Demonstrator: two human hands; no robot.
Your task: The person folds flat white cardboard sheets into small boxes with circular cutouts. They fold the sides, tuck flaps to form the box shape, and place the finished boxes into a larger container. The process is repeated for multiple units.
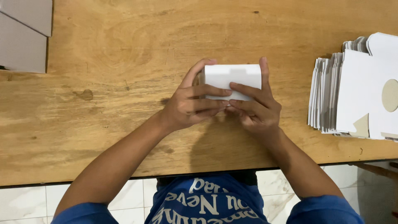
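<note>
Both hands, left hand (pixel 188 103) and right hand (pixel 255 108), are wrapped around the small white box (pixel 232 81), held over the middle of the bench (pixel 124 54), well left of the flat blank stack (pixel 356 91). I'd keep thumbs pressing evenly so the flaps sit square.

A single head-worn camera looks almost straight down at close range onto the wooden bench (pixel 124 49), whose near edge crosses the lower frame above tiled floor (pixel 25 203).
</note>
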